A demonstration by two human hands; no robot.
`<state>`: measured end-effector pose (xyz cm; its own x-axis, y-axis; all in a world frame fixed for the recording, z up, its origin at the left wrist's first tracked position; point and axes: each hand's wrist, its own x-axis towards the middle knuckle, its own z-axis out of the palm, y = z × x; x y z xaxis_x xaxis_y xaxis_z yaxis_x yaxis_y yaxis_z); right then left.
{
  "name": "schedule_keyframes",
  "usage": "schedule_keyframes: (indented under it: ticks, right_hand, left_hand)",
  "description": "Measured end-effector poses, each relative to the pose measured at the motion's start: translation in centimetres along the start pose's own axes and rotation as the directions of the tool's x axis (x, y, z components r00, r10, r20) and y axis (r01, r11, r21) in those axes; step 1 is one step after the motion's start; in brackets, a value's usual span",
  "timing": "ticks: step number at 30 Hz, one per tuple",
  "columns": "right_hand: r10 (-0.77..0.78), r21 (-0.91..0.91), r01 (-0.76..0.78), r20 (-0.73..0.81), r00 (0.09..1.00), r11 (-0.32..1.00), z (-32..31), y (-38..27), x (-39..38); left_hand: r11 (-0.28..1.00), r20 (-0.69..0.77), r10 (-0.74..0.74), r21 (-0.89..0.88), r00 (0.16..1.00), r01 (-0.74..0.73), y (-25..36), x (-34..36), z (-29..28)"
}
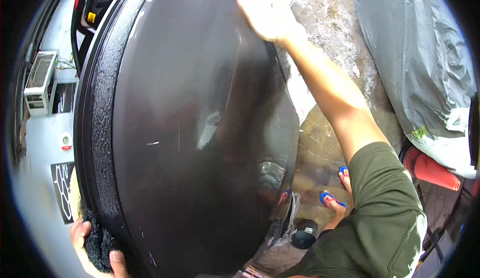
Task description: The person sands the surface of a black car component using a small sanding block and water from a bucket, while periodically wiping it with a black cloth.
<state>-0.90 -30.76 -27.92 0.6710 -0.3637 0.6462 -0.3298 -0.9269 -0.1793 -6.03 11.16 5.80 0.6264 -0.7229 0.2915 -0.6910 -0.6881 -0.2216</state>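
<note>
A large, glossy black curved vehicle panel (200, 188) fills the middle, with light streaks and reflections on it. Along its left side runs a rough-textured black strip (102, 98). My left hand (79, 240) is at the lower left edge, its fingers and thumb closed round a black fluffy cloth (99, 243) that touches the rim. My right arm stretches far forward, and my right hand (267, 10) rests at the panel's upper right edge. Glare and the top of the picture hide its fingers, so whatever they hold is not visible.
At right stands a grey cover (405, 53) over something large, beside a red cone (432, 170) lying on its side. A dark bucket (304, 234) sits on the wet floor (320, 143) near my sandalled feet. A white boxed metal unit (40, 80) is at far left.
</note>
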Motion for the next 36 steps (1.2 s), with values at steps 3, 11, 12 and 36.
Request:
schedule_keyframes:
  ticks: [3,11,12,36]
  right_hand:
    - [0.010,0.495,0.091,-0.198,0.980,0.864,0.1,-4.5,0.7]
    - [0.069,0.601,0.221,-0.421,0.904,0.768,0.3,-9.6,1.5]
    - [0.030,0.485,0.216,-0.450,0.893,0.847,0.9,-3.9,4.3]
    - [0.035,0.849,-0.021,0.003,0.999,0.528,-13.7,-25.2,-18.1]
  left_hand:
    - [0.996,-0.015,-0.077,0.044,0.997,0.078,-0.9,-0.2,1.0]
    - [0.988,-0.038,-0.092,-0.132,0.995,0.086,0.7,1.1,2.0]
    - [0.988,-0.051,-0.039,-0.153,0.998,0.031,1.4,2.3,2.5]
    - [0.971,-0.138,0.151,-0.166,0.979,-0.173,-0.4,4.2,4.2]
